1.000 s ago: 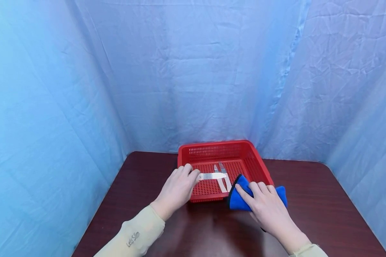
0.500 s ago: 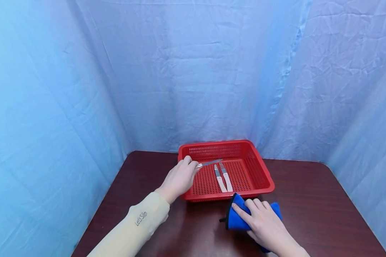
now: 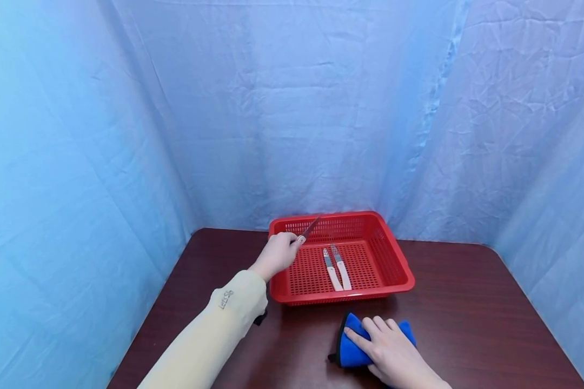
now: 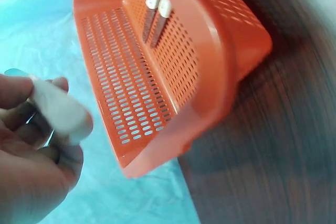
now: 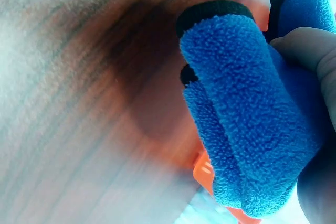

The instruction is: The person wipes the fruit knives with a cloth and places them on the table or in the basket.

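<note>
My left hand (image 3: 278, 254) grips a knife (image 3: 309, 230) by its pale handle over the left side of a red plastic basket (image 3: 399, 259), the blade slanting up toward the back right. In the left wrist view the rounded handle (image 4: 63, 114) sticks out from between thumb and fingers. Two more knives (image 3: 342, 273) with pale handles lie side by side on the basket's slotted floor. Nearer the front, my right hand (image 3: 386, 348) holds a folded blue cloth (image 3: 354, 351) with black edging. Close up, the right wrist view shows the cloth's fluffy folds (image 5: 236, 98).
The basket stands at the back of a dark reddish-brown table (image 3: 472, 313). Pale blue curtains (image 3: 292, 108) hang behind the table and along both sides. A black band (image 3: 260, 317) shows under the left sleeve.
My left hand has moved back and slightly left, turning the knife from level to pointing up and away. My right hand has drawn the cloth from the basket's front rim toward me.
</note>
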Motion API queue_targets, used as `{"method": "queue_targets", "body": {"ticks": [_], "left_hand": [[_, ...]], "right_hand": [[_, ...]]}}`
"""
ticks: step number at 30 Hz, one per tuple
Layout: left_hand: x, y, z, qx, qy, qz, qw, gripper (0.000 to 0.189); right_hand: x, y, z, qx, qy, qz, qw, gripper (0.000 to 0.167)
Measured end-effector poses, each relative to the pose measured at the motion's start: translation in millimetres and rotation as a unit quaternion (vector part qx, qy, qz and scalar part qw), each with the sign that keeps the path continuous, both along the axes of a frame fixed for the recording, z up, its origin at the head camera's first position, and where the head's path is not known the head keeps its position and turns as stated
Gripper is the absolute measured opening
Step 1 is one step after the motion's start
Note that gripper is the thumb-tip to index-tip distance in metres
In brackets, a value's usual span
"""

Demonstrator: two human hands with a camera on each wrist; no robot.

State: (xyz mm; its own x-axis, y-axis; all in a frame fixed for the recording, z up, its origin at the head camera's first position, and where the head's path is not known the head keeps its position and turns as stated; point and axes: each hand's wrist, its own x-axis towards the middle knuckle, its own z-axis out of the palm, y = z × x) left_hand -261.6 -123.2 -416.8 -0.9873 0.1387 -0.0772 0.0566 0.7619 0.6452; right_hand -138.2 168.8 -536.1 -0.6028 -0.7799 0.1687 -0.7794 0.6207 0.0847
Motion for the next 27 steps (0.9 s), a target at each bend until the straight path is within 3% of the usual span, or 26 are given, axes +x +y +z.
{"method": "queue_targets", "body": {"ticks": [4, 12, 21, 27], "left_hand": [[-10.8, 3.4, 1.2, 0.079, -0.07, 0.028, 0.994, 0.032], [-22.3, 8.6, -4.2, 0.177, -0.128, 0.064, 0.9737, 0.026], [-32.4, 14.3, -18.9, 0.209, -0.179, 0.115, 0.9544, 0.018], [-37.6, 21.8, -28.0, 0.19, -0.199, 0.136, 0.9518, 0.013]], "right_hand": [[0.2, -3, -1.7, 0.015, -0.027, -0.003, 0.9995, 0.076], [0.1, -5, -4.0, 0.042, -0.051, -0.008, 0.9978, 0.076], [0.1, -2, -8.0, 0.046, -0.065, -0.012, 0.9967, 0.075], [-0.3, 0, -10.9, 0.052, -0.093, -0.014, 0.9942, 0.073]]}}
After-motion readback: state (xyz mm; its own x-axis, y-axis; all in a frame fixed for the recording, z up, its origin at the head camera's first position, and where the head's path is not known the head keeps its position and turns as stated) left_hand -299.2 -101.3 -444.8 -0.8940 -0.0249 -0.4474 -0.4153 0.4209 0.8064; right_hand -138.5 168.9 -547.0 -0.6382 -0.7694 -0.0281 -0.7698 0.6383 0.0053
